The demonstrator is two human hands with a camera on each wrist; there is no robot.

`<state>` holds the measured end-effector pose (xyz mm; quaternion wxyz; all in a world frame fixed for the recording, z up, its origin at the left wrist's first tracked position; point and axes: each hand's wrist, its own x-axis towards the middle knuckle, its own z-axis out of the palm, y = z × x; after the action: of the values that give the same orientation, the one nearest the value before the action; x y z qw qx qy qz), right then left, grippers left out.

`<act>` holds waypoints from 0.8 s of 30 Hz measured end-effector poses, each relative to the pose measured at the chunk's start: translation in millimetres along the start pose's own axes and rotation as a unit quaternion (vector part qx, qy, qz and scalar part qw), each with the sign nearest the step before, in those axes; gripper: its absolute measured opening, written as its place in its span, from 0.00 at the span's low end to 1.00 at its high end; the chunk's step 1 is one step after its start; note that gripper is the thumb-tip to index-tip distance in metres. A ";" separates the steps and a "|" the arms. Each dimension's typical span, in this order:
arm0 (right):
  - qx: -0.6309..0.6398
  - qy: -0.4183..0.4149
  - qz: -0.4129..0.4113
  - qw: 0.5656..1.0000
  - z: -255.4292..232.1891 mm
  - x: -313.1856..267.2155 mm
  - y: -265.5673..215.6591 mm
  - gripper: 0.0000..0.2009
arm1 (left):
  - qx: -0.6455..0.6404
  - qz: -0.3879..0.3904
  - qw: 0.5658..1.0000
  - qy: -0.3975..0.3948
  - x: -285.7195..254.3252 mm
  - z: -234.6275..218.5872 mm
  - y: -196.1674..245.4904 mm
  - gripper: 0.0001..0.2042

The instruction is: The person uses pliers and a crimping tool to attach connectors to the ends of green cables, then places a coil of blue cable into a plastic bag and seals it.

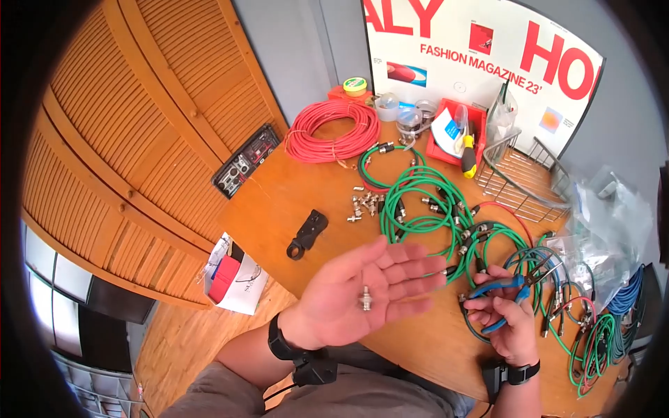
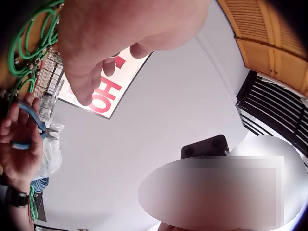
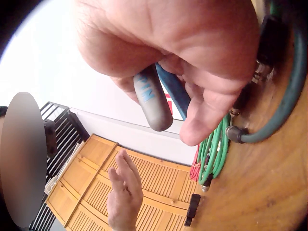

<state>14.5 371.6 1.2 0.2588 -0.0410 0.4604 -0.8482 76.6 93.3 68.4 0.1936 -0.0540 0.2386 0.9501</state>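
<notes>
Here we are, with the left hand (image 1: 362,280) palm up over the near part of the table (image 1: 268,216), its fingers straight and slightly apart, and right on the palm sits a small metal connector (image 1: 366,299)! It lies loose there, below the base of the fingers; nothing pinches it. Over to its side, our right hand (image 1: 514,326) has its fingers curled round the blue-handled pliers (image 1: 503,283), clamped on them, with the handles spread and the tips pointing away from our body (whether the tips meet, we cannot tell from here).

Now we look beyond the left hand's fingertips: loops of green cable (image 1: 391,189) with metal ends lie on the wood, and just beside them a cluster of loose connectors (image 1: 364,203). A black hand tool (image 1: 306,235) with a ring end lies past the left wrist, on the thumb side. Farther out from that hand we spot a thick red cable coil (image 1: 300,136), and to the right of it a red bin (image 1: 446,157) with a yellow-and-black screwdriver (image 1: 468,157) leaning at its front. Beyond our right hand stands a wire basket (image 1: 523,188), with clear plastic bags (image 1: 599,230) nearer, and a blue cable bundle (image 1: 627,292) out to that hand's right.
</notes>
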 end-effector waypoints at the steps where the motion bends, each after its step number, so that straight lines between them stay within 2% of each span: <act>1: 0.004 -0.001 0.008 1.000 1.1 -0.2 0.4 0.27 | 0.004 -0.022 1.000 -0.007 -1.3 2.5 -1.8 0.25; 2: -0.009 0.006 0.002 1.000 1.8 -0.9 0.6 0.27 | 0.005 -0.043 0.999 -0.012 -4.2 3.8 -4.3 0.28; 6: -0.025 0.011 -0.011 1.000 3.6 0.5 1.1 0.27 | -0.002 -0.073 0.997 -0.021 -7.1 11.9 -7.3 0.29; 8: -0.025 0.013 -0.014 1.000 3.6 0.3 1.9 0.27 | -0.012 -0.066 0.995 0.075 -8.2 23.9 -8.6 0.29; 9: -0.023 0.010 -0.009 1.000 3.1 0.7 2.5 0.27 | -0.012 -0.066 0.995 0.075 -7.6 12.7 -8.5 0.29; 11: -0.028 0.014 -0.016 0.999 -0.2 -0.4 1.3 0.27 | -0.024 -0.084 0.990 -0.109 -2.5 -27.7 -9.1 0.29; 13: -0.010 0.000 0.015 1.000 -4.8 1.1 0.9 0.28 | -0.028 -0.103 0.994 -0.017 -1.3 -46.5 -13.8 0.27; 15: 0.009 -0.013 0.022 1.000 -7.8 1.8 -0.7 0.27 | -0.070 -0.119 0.989 0.057 1.4 -63.9 -3.3 0.18; 16: 0.016 -0.009 0.023 1.000 -8.1 1.2 -1.3 0.27 | -0.065 -0.118 0.990 0.051 7.1 -57.1 3.2 0.18; 18: 0.030 -0.011 0.027 0.999 -6.4 1.5 -1.4 0.27 | 0.023 -0.027 0.964 0.262 14.7 -43.1 21.7 0.07; 19: 0.023 -0.007 0.029 0.999 -5.0 0.9 -2.4 0.26 | 0.027 -0.024 0.964 0.264 18.2 -43.5 28.6 0.07; 21: 0.020 -0.006 0.030 0.999 -4.6 -0.1 -2.3 0.26 | 0.096 0.046 0.987 0.118 31.2 -55.5 42.0 0.04; 23: -0.011 -0.004 0.035 0.999 -4.3 -0.9 -1.8 0.26 | 0.120 0.063 0.985 0.104 55.2 -61.0 54.2 0.06; 24: -0.009 -0.010 0.042 0.999 -3.9 -0.9 -2.5 0.26 | 0.181 0.085 0.972 0.122 69.2 -59.2 59.3 0.06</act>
<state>13.1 376.1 1.1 0.2987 -0.0324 0.4671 -0.8316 -9.8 40.8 28.4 0.0881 -0.1128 0.4324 0.8903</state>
